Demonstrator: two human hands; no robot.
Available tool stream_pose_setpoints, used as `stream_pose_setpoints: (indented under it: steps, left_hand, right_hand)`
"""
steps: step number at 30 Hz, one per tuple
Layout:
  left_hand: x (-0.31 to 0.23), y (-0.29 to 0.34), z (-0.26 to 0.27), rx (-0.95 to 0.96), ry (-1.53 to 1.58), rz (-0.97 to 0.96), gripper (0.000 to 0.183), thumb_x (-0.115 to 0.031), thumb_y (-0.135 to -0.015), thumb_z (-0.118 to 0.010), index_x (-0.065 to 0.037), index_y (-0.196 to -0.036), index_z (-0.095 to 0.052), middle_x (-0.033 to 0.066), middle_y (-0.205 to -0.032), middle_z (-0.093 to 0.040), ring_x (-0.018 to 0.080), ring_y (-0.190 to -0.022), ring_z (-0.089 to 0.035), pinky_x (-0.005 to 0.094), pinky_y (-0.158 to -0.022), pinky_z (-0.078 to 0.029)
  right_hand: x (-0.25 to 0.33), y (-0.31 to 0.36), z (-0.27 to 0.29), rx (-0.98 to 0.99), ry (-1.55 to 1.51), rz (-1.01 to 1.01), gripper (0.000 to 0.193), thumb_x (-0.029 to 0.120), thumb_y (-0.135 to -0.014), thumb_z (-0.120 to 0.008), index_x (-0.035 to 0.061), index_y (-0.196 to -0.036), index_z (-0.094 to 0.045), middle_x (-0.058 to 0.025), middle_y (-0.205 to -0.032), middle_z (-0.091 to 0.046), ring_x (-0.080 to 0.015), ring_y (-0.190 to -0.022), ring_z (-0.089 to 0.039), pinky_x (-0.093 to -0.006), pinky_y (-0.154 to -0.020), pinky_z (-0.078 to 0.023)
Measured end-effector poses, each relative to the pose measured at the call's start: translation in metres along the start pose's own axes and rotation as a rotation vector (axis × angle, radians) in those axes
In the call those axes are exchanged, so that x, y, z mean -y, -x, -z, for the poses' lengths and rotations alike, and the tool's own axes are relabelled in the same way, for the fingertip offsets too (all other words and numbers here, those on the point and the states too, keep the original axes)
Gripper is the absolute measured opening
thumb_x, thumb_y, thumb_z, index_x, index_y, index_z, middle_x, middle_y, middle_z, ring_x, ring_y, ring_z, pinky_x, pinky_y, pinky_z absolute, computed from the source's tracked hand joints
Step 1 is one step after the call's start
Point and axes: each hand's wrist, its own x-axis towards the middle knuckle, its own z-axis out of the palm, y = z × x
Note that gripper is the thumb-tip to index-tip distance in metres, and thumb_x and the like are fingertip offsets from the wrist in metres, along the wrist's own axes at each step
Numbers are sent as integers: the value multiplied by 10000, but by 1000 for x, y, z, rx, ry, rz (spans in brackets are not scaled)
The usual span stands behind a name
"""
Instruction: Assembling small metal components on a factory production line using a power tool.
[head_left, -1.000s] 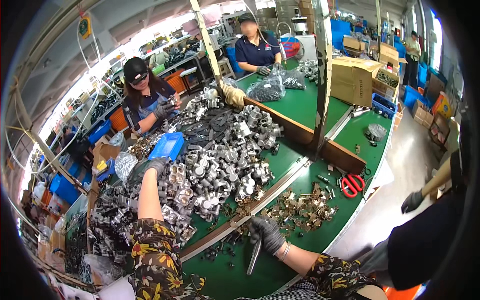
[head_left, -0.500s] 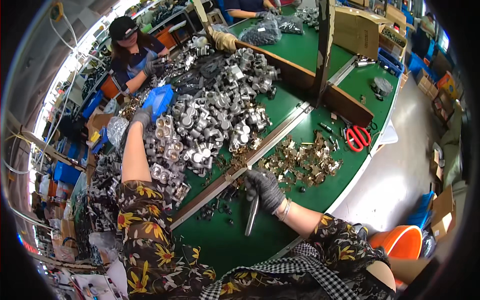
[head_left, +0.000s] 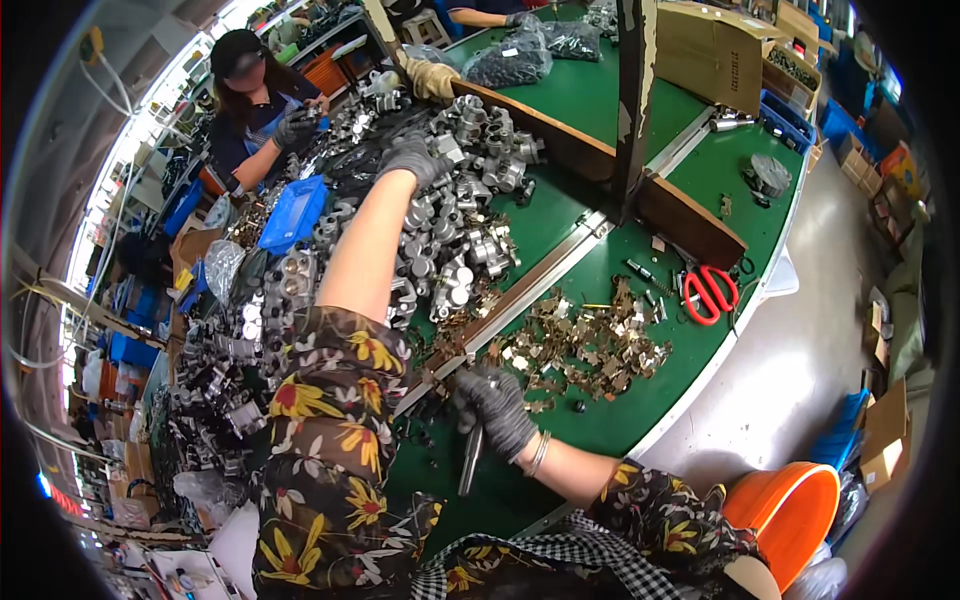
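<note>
My left hand (head_left: 408, 160), in a grey glove, reaches over a heap of silvery metal castings (head_left: 470, 215) that look like brake calipers. It rests on the far part of the heap; its fingertips are hard to make out. In my right hand (head_left: 497, 408), also gloved, is a metal rod-shaped tool (head_left: 470, 462), its lower end pointing down toward the green table. Beside that hand lies a spread of small brassy metal clips (head_left: 590, 340). A blue plastic tray (head_left: 292, 215) sits among the castings, left of my left forearm.
A metal rail (head_left: 530, 295) crosses the green table (head_left: 450, 520). Red-handled scissors (head_left: 710, 293) lie near the right edge. A wooden board and post (head_left: 628, 110) stand farther back. Across the heap, a gloved co-worker (head_left: 255, 120) handles parts. An orange bucket (head_left: 785, 520) stands at lower right.
My left hand has left the blue tray and moved right and farther out onto the castings. My right hand keeps the rod-shaped tool in about the same place. The view has shifted slightly.
</note>
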Motion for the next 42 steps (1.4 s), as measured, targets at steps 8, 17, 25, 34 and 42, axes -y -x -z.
stream_pose_setpoints:
  steps: [8, 17, 25, 34, 42]
  left_hand:
    - [-33, -31, -43, 301, 261, 26, 910, -397, -584, -829, -41, -1320, -428, 201, -1299, -486, 333, -1180, -492, 394, -1003, -398]
    - [-23, -45, -49, 100, 29, -124, 796, -319, -536, -834, -34, -1216, -536, 179, -1201, -573, 315, -1106, -551, 361, -948, -433]
    - [18, -35, -3, 544, 780, 63, 680, -61, -746, -718, -100, -1360, -428, 25, -1018, -608, 111, -857, -555, 266, -718, -468]
    - [41, -19, 21, 574, 784, 13, 471, -58, -769, -678, -53, -1221, -545, 49, -1031, -614, 172, -949, -562, 300, -822, -468]
    - [45, -22, -6, 124, 95, -103, 339, -271, -786, -691, -66, -1050, -633, 159, -1026, -658, 276, -949, -628, 366, -856, -469]
  right_hand:
    - [12, 8, 2, -69, 136, -29, 266, 251, -894, -602, 46, -736, -540, -32, -584, -541, -104, -459, -512, -247, -439, -449]
    - [13, 9, -2, -11, 345, -183, 315, 298, -895, -597, 40, -723, -539, -28, -532, -545, -104, -455, -531, -249, -449, -430]
    - [16, 11, -3, -11, 346, -172, 313, 290, -900, -587, 44, -710, -550, -27, -520, -548, -109, -453, -541, -247, -446, -424]
    - [4, 10, -3, -54, 232, -209, 298, 288, -876, -611, 56, -701, -545, -20, -523, -545, -109, -435, -529, -253, -420, -413]
    - [4, 11, -13, 6, 255, -208, 296, 280, -877, -620, 51, -706, -539, -24, -533, -545, -112, -431, -527, -250, -413, -412]
